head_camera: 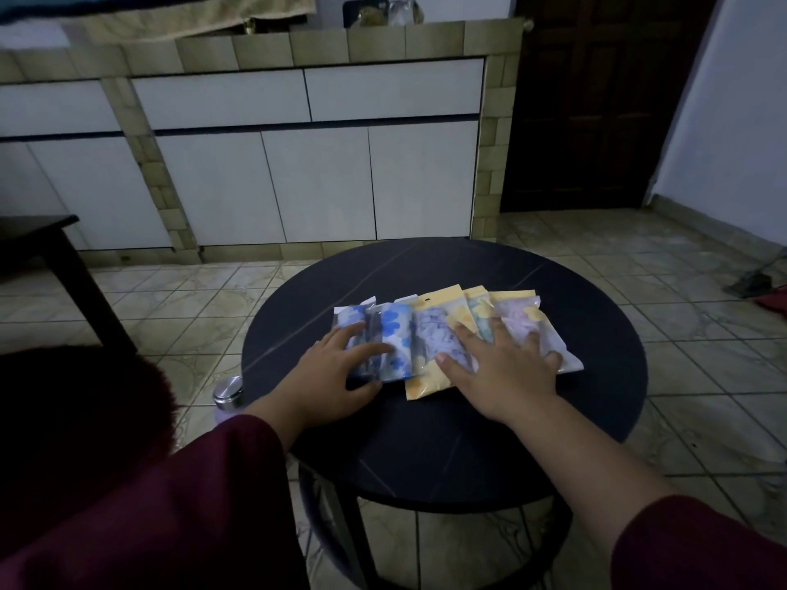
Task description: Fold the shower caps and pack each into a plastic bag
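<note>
Several plastic bags with folded shower caps inside lie in an overlapping row on a round black table (447,440). The left ones are blue-and-white patterned bags (394,330). A yellow-backed bag (430,330) lies in the middle, and a pale pink bag (524,321) at the right. My left hand (340,372) rests flat on the blue bags with its fingers spread. On the yellow and pink bags lies my right hand (498,368), palm down and fingers straight. Both hands hide the bags' near parts.
A metal-capped bottle (229,393) stands on the floor by the table's left edge. A dark side table (51,257) is at the left, white cabinets (298,163) behind, a dark door (596,100) at the back right. Tiled floor surrounds the table.
</note>
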